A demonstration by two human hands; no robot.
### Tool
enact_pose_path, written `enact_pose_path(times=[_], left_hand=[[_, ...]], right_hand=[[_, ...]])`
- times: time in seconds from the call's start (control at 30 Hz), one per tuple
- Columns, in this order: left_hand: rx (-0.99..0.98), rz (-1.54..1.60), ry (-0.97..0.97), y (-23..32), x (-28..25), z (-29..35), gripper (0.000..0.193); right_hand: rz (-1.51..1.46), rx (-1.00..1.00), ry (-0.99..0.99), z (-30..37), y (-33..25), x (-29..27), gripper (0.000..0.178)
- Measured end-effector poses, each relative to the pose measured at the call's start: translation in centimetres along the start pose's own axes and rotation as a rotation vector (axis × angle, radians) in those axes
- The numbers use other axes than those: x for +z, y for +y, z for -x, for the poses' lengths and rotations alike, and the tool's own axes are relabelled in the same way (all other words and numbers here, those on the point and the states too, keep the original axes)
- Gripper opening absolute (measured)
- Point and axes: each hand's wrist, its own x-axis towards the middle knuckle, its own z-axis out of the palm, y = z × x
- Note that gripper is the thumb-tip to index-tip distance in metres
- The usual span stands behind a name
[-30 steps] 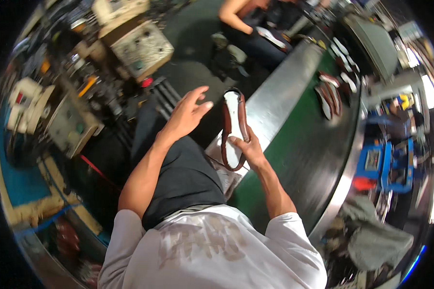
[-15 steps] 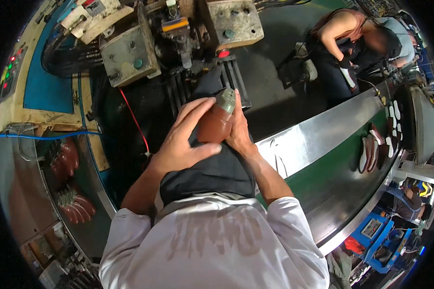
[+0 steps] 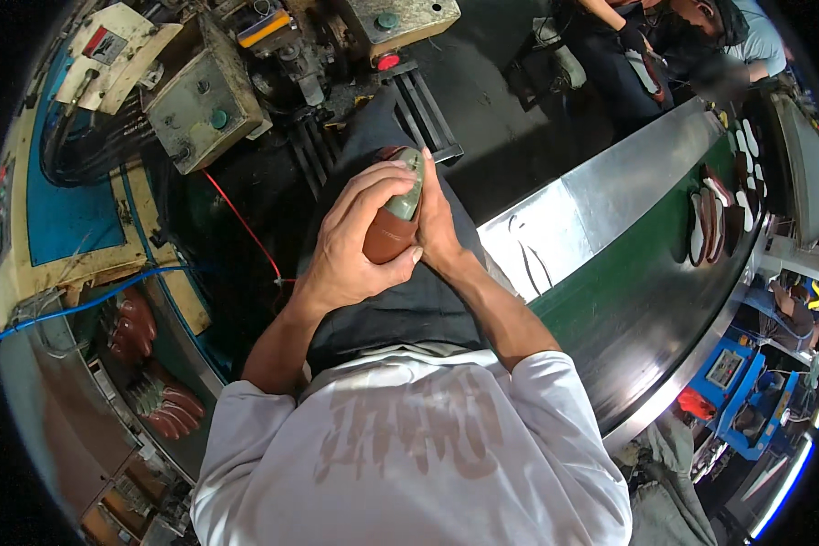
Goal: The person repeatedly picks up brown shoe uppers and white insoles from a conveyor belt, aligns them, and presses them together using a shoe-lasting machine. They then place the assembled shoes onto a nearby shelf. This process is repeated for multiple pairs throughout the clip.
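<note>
Over the lap [image 3: 400, 314], twelve o'clock: a brown shoe upper [image 3: 391, 235] on a green last [image 3: 404, 196] is held.
Left hand [image 3: 341, 241]: nine-o'clock side is grasped by curled fingers [image 3: 359, 205].
Right hand [image 3: 441, 227]: three-o'clock side is held, fingers partly hidden.
Green belt [image 3: 601, 264], two o'clock: more shoes [image 3: 707, 223] are laid.

Shoe [image 3: 389, 238] lies between left hand [image 3: 348, 241] and right hand [image 3: 439, 223], centre; control box [image 3: 198, 114], upper left; shoe parts [image 3: 706, 226] rest on belt [image 3: 610, 296], right.
</note>
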Motion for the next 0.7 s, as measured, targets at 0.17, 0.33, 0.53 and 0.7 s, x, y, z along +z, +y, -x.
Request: enact_pose_path(times=[0.17, 0.33, 0.53, 0.7], left_hand=[[-0.006, 0.002, 0.017, -0.1, 0.0, -0.1, 0.072], [-0.007, -0.016, 0.013, -0.1, -0.2, -0.1, 0.068], [0.004, -0.007, -0.028, -0.3, -0.5, -0.9, 0.065], [-0.116, 0.392, -0.032, -2.1, -2.9, -2.8, 0.077]], right_hand=[[0.076, -0.065, 0.006, 0.3, 0.0, 0.5, 0.047], [0.002, 0.035, 0.027, 0.2, 0.0, 0.8, 0.047], [0.462, -0.273, -0.035, -2.0, 4.0, -4.0, 0.061], [1.207, -0.646, -0.083, -1.7, -0.2, -2.6, 0.121]])
